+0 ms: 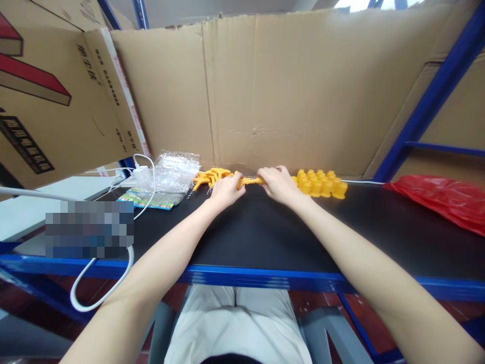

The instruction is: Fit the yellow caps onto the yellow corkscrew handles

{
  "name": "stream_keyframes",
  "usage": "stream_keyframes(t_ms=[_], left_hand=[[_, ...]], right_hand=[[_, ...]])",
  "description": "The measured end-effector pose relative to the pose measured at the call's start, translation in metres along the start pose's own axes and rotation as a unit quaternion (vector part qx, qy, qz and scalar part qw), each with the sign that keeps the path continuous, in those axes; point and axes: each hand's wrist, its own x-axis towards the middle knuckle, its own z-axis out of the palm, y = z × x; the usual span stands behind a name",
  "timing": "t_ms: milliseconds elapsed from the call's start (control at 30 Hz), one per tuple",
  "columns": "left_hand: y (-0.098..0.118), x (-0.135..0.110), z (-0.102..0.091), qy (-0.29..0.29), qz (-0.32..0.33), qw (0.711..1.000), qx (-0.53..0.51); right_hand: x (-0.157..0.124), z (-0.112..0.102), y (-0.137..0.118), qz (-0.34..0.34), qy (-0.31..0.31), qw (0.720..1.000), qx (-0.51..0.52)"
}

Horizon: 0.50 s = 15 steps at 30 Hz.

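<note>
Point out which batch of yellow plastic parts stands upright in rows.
The stubby yellow plastic parts beside the right hand; the flat orange-yellow plastic pieces by the left hand lie in a jumble.

A slim orange plastic part (252, 180) lies level, pinched at either end between the left hand (224, 191) and the right hand (278, 183), just above the black worktop (257, 232) near its far edge.

The yellow piece (252, 180) gripped by the left hand (226, 190) and right hand (279, 184) looks like smooth, faintly glossy moulded plastic, as do the yellow parts (320, 184) beside it. The desk (246, 232) has a matt black top; its blue frame (265, 277) is painted metal. The cardboard wall (303, 91) behind is dull, brown and creased. The clear bag (176, 171) is crinkled shiny film, the red bag (443, 198) thin glossy plastic.
</note>
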Motion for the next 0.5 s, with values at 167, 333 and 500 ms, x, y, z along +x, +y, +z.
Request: stream_keyframes(t_ms=[167,333,500], left_hand=[[-0.0003,-0.0006,-0.0021,-0.009,-0.012,1.0,0.006],[0.0003,-0.0008,-0.0014,-0.018,-0.017,1.0,0.009],[0.0034,-0.0011,-0.0036,-0.022,-0.023,0.999,-0.003]], right_hand=[[-0.0014,0.0042,0.0,0.007,-0.012,1.0,0.019],[-0.0009,0.0057,-0.0013,0.013,-0.058,0.998,0.0],[-0.0007,-0.0026,-0.0018,0.012,-0.04,0.999,-0.006]])
